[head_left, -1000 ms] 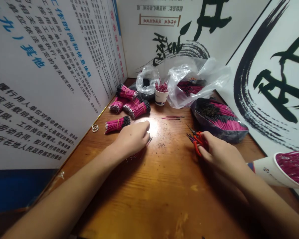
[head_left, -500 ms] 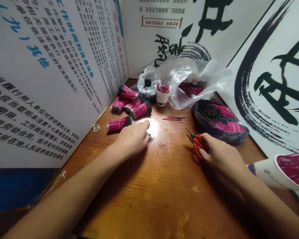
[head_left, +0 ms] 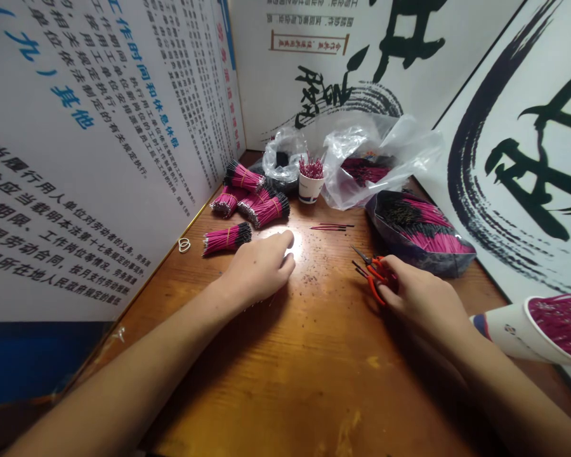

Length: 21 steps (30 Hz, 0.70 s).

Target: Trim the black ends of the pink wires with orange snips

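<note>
My left hand [head_left: 261, 266] is curled low over loose pink wires [head_left: 266, 301], with thumb and forefinger apart. It hides most of the wires, and its other fingers cannot be seen. My right hand [head_left: 421, 298] is closed around orange-handled pliers [head_left: 375, 273], their slim dark jaws pointing up and left. Black wire ends [head_left: 359, 268] stick out beside the jaws from the same hand. Just beyond the left hand lies a banded bundle of pink wires [head_left: 226, 240] with black ends. A few single wires [head_left: 330, 226] lie between the hands, farther back.
More wire bundles [head_left: 261, 206] are stacked at the back left. Behind them stand a paper cup [head_left: 311, 190] of wires and clear plastic bags [head_left: 340, 184]. A dark bag [head_left: 423, 254] of wires sits right; another cup [head_left: 504, 324] leans near my right forearm. Dark crumbs [head_left: 311, 266] dot the table.
My left hand has shifted slightly to the right, and its thumb now shows apart from the forefinger, covering wire ends seen before. The pliers' tips have moved slightly left.
</note>
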Each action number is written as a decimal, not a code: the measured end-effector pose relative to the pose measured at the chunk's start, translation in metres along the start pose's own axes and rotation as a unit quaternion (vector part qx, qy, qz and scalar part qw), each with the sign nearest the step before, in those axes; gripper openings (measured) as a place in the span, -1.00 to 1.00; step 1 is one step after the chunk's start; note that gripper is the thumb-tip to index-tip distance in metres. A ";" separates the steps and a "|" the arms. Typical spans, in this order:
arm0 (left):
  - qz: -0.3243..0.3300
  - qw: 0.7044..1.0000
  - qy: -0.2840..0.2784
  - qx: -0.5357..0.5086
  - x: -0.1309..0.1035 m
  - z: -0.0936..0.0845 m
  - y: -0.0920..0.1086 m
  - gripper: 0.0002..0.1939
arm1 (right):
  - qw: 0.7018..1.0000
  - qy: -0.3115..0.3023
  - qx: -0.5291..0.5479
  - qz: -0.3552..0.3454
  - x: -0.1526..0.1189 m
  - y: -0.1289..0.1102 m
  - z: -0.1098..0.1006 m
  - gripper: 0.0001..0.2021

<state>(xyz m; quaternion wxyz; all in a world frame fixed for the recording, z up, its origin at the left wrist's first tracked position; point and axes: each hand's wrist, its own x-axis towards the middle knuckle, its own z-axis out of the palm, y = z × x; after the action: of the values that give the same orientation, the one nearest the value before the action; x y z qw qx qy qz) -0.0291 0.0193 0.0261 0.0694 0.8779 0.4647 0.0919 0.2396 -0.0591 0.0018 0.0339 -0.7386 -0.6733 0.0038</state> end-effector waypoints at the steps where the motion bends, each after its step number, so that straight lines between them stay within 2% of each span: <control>1: -0.001 1.000 -0.001 -0.001 0.000 0.000 0.000 -0.85 | 1.000 0.001 -0.007 -0.002 0.000 0.000 -0.001 -0.88; 6: 0.002 1.000 0.000 -0.003 0.000 0.001 0.001 -0.86 | 0.999 -0.009 -0.005 -0.033 -0.003 -0.003 -0.002 -0.89; 21: 0.011 1.000 -0.020 -0.002 -0.001 -0.002 0.008 -0.86 | 0.996 -0.018 0.088 -0.030 0.003 0.000 0.006 -0.92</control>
<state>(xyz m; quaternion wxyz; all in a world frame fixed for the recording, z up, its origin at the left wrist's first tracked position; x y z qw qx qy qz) -0.0238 0.0139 0.0292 0.0792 0.8844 0.4537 0.0760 0.2391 -0.0559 -0.0044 0.0864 -0.7119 -0.6928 0.0753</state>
